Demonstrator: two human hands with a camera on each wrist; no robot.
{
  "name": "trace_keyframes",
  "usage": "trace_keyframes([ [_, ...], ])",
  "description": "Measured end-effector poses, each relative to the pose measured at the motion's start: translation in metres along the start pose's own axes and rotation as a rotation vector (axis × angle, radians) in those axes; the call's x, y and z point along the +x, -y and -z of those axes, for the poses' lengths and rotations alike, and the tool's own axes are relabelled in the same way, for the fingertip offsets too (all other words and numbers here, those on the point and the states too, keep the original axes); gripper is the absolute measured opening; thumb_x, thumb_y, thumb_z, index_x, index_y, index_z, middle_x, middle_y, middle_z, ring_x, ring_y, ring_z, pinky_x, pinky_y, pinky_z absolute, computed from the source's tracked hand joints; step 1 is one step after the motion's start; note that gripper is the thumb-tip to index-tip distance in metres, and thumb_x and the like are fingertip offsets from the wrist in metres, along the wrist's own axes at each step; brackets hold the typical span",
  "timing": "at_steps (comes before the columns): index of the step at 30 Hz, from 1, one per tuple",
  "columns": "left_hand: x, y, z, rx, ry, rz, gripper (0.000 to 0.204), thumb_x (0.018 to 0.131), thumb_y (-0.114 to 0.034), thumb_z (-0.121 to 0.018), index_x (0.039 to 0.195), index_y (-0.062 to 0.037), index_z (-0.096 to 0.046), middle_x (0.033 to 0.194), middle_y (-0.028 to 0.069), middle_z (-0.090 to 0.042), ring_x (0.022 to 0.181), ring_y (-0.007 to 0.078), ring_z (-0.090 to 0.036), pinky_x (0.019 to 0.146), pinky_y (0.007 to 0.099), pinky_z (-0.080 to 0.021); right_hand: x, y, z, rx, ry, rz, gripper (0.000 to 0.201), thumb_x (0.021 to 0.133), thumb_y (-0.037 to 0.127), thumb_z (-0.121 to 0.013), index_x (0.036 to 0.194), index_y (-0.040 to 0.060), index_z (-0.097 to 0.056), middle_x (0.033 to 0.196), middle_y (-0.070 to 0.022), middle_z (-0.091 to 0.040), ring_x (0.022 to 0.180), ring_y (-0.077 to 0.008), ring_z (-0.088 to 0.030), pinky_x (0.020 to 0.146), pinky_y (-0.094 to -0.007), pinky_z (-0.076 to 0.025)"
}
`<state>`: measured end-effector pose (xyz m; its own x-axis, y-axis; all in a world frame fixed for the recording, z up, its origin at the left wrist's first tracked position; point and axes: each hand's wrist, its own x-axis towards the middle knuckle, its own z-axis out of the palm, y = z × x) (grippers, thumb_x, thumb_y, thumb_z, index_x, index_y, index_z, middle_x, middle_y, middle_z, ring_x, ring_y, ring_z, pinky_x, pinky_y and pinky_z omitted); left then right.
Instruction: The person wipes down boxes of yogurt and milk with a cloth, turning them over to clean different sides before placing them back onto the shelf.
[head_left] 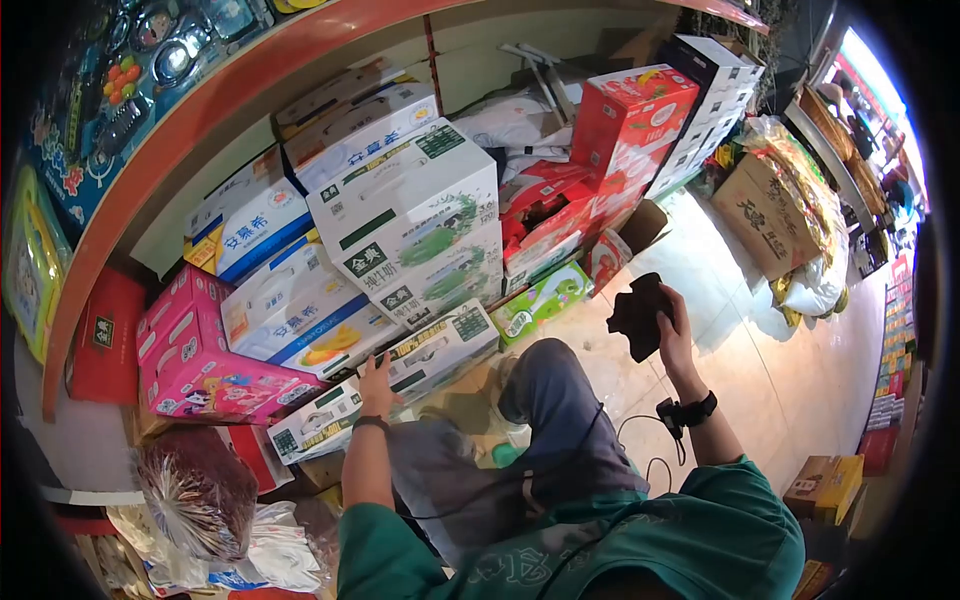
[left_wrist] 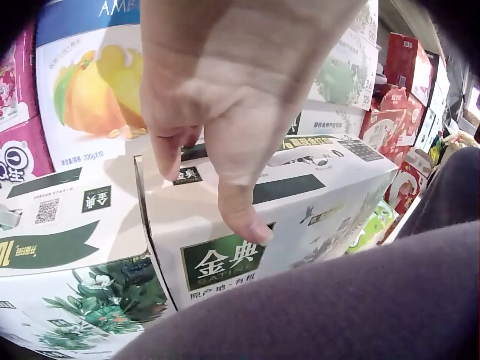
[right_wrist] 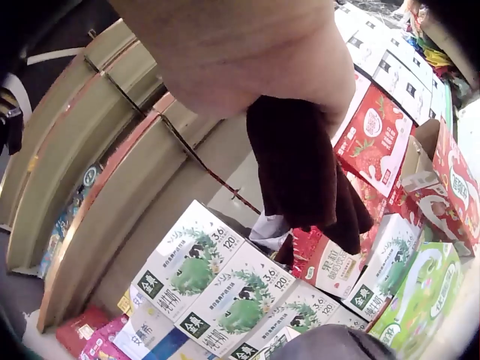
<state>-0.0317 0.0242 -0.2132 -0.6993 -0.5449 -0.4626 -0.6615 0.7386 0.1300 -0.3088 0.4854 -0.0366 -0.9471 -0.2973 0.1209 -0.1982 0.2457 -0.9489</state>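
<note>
My right hand (head_left: 677,322) is raised over the floor on the right and holds a dark brown cloth (head_left: 640,317). In the right wrist view the cloth (right_wrist: 296,169) hangs in folds below the hand. My left hand (head_left: 377,388) rests on top of a white and green milk carton box (head_left: 440,350) in the low front row. In the left wrist view the thumb lies across the top of this box (left_wrist: 300,217), its tip near the front edge, with the other fingers partly hidden behind. A second such box (left_wrist: 67,225) stands end to end with it.
White milk boxes (head_left: 420,220) are stacked behind, with blue and white yogurt boxes (head_left: 290,310) and a pink box (head_left: 200,350) to the left. Red boxes (head_left: 635,120) and a green box (head_left: 545,305) stand right. A brown carton (head_left: 765,215) sits across the tiled floor (head_left: 730,370).
</note>
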Motion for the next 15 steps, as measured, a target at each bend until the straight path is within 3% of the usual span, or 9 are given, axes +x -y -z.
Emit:
trace_keyframes([
  [8,-0.002,0.002,-0.004,-0.022,-0.008,0.013,0.128,0.043,-0.019,-0.094,0.15,-0.0251,-0.023,0.154,0.0163,-0.023,0.129,0.0346,-0.045,0.101,0.0379,-0.044,0.048,-0.001,-0.021,0.321,0.008,-0.121,0.04,0.089,0.0,-0.04,0.128,0.0048,-0.048,0.124,-0.0103,-0.053,0.117,-0.0197,-0.049,0.103,-0.0321,-0.036],
  [12,-0.006,-0.012,0.004,0.179,0.048,0.018,0.124,0.049,-0.039,-0.091,0.15,-0.0197,-0.022,0.153,0.0178,-0.024,0.125,0.0331,-0.049,0.094,0.0379,-0.049,0.086,-0.001,-0.062,0.445,0.052,-0.17,0.037,0.089,0.002,-0.04,0.124,0.0052,-0.05,0.122,-0.0081,-0.054,0.116,-0.018,-0.049,0.102,-0.0301,-0.036],
  [13,-0.011,-0.013,0.007,0.194,-0.032,-0.038,0.12,0.052,-0.039,-0.09,0.15,-0.0178,-0.024,0.152,0.0185,-0.026,0.12,0.0345,-0.053,0.09,0.0389,-0.051,0.094,0.0,-0.069,0.437,0.089,-0.172,0.036,0.089,0.002,-0.04,0.124,0.0054,-0.05,0.122,-0.0073,-0.053,0.116,-0.0173,-0.048,0.101,-0.0295,-0.036],
  [14,-0.017,-0.014,0.014,0.003,-0.028,-0.037,0.104,0.059,-0.03,-0.088,0.146,-0.0178,-0.033,0.15,0.02,-0.03,0.13,0.0358,-0.042,0.097,0.041,-0.046,0.103,0.002,-0.074,0.434,0.127,-0.163,0.036,0.088,0.002,-0.04,0.123,0.0056,-0.05,0.122,-0.0065,-0.053,0.116,-0.0166,-0.048,0.101,-0.0289,-0.036],
  [15,-0.014,-0.013,0.013,-0.02,-0.02,-0.012,0.097,0.063,-0.032,-0.084,0.145,-0.0167,-0.035,0.148,0.0204,-0.032,0.128,0.0362,-0.044,0.097,0.0415,-0.046,0.112,0.004,-0.077,0.394,0.165,-0.18,0.037,0.088,0.001,-0.039,0.122,0.0062,-0.05,0.122,-0.0046,-0.052,0.116,-0.0148,-0.046,0.1,-0.0274,-0.035],
])
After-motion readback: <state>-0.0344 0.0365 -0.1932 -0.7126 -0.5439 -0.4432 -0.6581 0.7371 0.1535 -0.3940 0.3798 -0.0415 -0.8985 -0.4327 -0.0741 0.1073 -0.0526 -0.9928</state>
